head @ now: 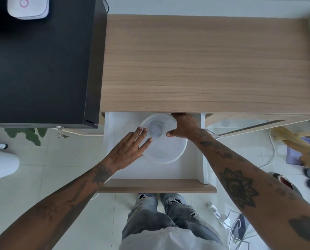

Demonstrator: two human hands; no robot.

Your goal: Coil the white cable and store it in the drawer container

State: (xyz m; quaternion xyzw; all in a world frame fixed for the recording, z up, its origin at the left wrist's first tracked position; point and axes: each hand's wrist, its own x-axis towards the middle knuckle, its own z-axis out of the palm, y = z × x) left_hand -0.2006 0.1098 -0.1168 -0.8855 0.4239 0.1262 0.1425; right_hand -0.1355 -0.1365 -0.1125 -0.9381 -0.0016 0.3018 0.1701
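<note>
Round container (pixel 164 141) in open drawer (pixel 203 150), lid on. Left hand (pixel 130 150) flat, fingers spread, on its near-left rim; right hand (pixel 184 126) splayed over far-right rim, equally close.

Matt wood-grain desktop (pixel 204 60); translucent plastic container (pixel 166 152); glossy floor tiles (pixel 60 168).

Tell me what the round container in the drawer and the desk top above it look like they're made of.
The round container looks like translucent, slightly frosted plastic: the pale drawer floor shows through it, and its rim is thin and smooth. The desk top looks like light wood or a wood-grain laminate with a matte finish; straight, even grain lines run across it with little glare. Which of the two cannot be told from here.
</note>
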